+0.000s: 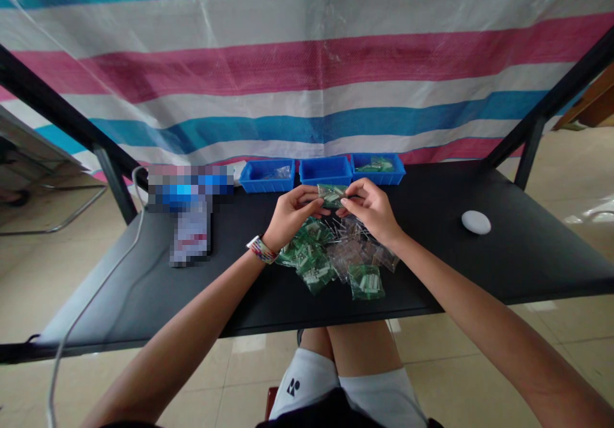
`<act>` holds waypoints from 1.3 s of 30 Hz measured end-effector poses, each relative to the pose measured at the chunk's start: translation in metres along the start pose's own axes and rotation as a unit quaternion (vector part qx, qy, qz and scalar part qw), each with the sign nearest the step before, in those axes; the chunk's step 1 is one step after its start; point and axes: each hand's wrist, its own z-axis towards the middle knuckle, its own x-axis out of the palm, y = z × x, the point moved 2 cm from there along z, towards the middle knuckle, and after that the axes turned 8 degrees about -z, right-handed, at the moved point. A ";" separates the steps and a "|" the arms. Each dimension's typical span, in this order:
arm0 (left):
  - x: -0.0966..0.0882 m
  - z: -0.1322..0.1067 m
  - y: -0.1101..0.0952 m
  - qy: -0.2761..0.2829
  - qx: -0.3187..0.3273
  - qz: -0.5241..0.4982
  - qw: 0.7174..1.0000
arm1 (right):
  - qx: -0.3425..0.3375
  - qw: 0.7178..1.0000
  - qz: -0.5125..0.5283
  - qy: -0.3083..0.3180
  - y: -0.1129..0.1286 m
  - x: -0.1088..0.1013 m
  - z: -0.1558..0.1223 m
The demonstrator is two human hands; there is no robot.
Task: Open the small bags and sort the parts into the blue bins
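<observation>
Both my hands hold one small clear bag of green parts [332, 194] above the black table [503, 249]. My left hand [292, 214] pinches the bag's left end, and a beaded band shows on that wrist. My right hand [368, 209] pinches its right end. Below the hands lies a pile of similar small bags [330, 258], some with green parts and some clear. Three blue trays stand in a row behind: the left tray [267, 176], the middle tray [325, 171] and the right tray [378, 168], which holds green bags.
A white round object [476, 222] lies on the table at the right. A blurred-out item [190, 214] sits at the left, and a white cable [96, 287] runs off the table's left front. A striped tarp hangs behind, with black frame bars on both sides.
</observation>
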 end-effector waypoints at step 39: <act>0.003 -0.001 -0.007 0.051 -0.015 0.018 0.998 | 0.114 0.991 0.074 0.011 0.003 -0.005 0.002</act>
